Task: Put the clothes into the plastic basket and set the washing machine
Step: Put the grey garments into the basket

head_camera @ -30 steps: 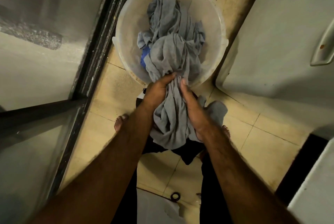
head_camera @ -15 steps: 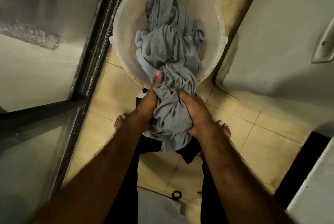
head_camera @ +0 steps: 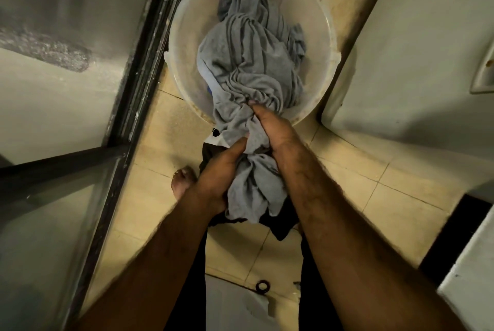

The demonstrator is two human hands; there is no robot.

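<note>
1. My left hand (head_camera: 219,173) is clenched round the lower part of the grey cloth (head_camera: 254,63), thumb laid across the twisted fabric.
2. My right hand (head_camera: 270,127) grasps the same cloth higher up, fingers curled into the folds just at the near rim of the plastic basket (head_camera: 184,36).
3. Most of the cloth lies heaped inside the basket. The rest runs over the near rim, through both fists, and its tail hangs in front of my dark clothing (head_camera: 278,223).
4. A bit of something blue (head_camera: 209,88) peeps out beneath the cloth, low on the basket's left side.
5. The basket stands on the tiled floor (head_camera: 347,183), in a narrow strip between a dark metal door frame (head_camera: 144,49) on the left and a white appliance (head_camera: 414,49) on the right. Its right rim is just beside the appliance's corner.
6. A recessed handle (head_camera: 483,74) shows at the appliance's far right edge.
7. My bare foot (head_camera: 183,181) rests on the tiles left of my left wrist.
8. A small dark ring (head_camera: 262,286) lies on the floor between my forearms.
9. A white patch with a dark mark (head_camera: 215,138) sits just below the basket's near rim. I cannot read what is on it.
</note>
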